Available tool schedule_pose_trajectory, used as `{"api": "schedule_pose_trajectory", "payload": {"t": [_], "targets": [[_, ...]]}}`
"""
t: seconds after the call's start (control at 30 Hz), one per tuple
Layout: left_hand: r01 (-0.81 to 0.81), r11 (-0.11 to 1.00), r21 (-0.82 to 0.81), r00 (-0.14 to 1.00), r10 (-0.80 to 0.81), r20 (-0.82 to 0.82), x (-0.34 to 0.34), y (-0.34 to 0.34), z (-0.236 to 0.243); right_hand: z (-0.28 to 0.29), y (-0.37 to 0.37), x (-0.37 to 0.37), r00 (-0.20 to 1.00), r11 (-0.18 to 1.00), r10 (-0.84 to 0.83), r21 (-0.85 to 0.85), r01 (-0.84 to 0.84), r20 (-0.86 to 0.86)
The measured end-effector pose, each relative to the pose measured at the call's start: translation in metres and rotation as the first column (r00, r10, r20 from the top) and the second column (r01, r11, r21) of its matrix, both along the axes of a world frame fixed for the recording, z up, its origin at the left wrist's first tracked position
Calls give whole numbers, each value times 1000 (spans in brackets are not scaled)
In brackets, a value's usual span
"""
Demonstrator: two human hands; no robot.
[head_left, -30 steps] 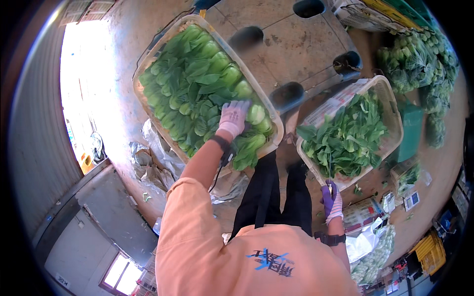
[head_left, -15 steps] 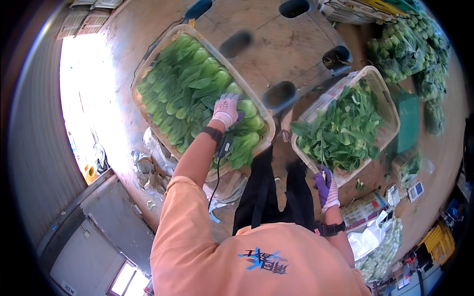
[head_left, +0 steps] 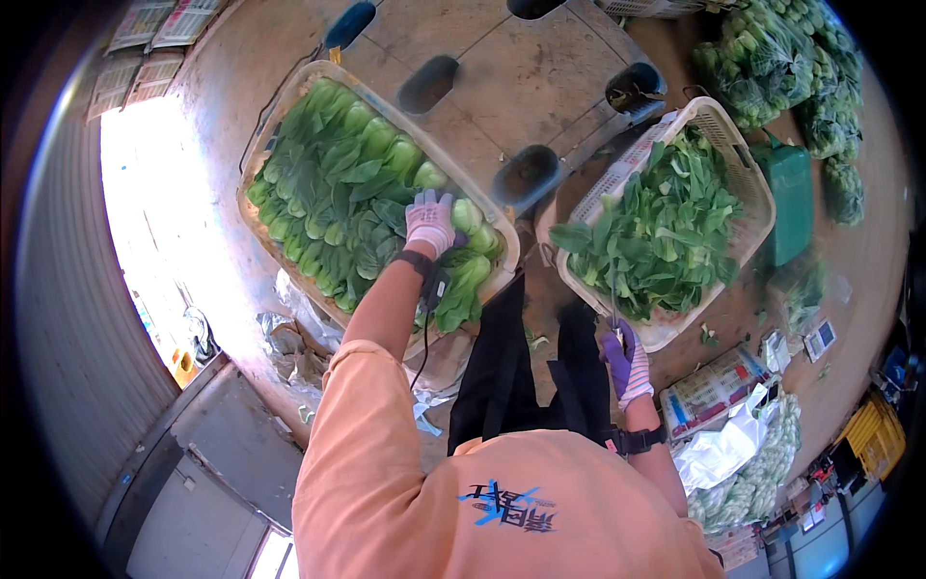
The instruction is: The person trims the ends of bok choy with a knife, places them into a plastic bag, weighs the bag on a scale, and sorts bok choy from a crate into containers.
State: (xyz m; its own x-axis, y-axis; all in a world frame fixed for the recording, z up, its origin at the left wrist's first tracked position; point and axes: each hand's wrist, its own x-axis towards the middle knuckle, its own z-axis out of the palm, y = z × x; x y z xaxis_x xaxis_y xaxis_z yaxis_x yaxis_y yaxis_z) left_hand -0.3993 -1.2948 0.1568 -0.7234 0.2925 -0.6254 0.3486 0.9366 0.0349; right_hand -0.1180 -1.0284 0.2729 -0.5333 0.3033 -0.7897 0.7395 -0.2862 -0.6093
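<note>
My left hand (head_left: 430,224), in a pink-and-white glove, lies over the bok choy (head_left: 347,174) packed in rows in a large pale crate (head_left: 424,135). Its fingers are stretched out and the thumb stands apart, touching the plants beside a pale bulb (head_left: 468,215). What lies under the palm is hidden. Low on the right, my right hand (head_left: 627,365), in a purple striped glove, is closed around the handle of a thin knife (head_left: 613,282). The blade points away over the near corner of a smaller white basket (head_left: 661,333) heaped with loose green leaves (head_left: 666,232).
A tan panel (head_left: 511,87) with several dark oval holes lies beyond the crates. Bagged greens (head_left: 762,63) and a green container (head_left: 786,198) stand at right. White plastic (head_left: 723,454) and a netted sack (head_left: 752,492) lie near my right arm. Crumpled plastic (head_left: 289,352) is left of my legs.
The view has shifted a little, so the crates sit further left. The left hand's fingers look straighter over the bok choy. My right hand still grips the knife.
</note>
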Motion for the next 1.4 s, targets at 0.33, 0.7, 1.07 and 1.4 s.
{"api": "schedule_pose_trajectory", "payload": {"t": [0.33, 0.7, 1.07, 1.4], "targets": [[-390, 702, 596, 921, 286, 266, 33, -2, 125, 50, -8, -68, 797, 775, 569, 458, -435, -205], [-583, 570, 579, 610, -163, 776, 125, 117, 144, 126, 76, -73, 337, 165, 938, 745, -646, 84], [-348, 714, 608, 832, -64, 552, 170, 203, 218, 119, 125, 11, 530, 282, 843, 762, -584, 94], [-148, 648, 747, 886, -250, 392, 190, 236, 234, 116, 153, 51, 674, 427, 612, 544, -722, 414]]}}
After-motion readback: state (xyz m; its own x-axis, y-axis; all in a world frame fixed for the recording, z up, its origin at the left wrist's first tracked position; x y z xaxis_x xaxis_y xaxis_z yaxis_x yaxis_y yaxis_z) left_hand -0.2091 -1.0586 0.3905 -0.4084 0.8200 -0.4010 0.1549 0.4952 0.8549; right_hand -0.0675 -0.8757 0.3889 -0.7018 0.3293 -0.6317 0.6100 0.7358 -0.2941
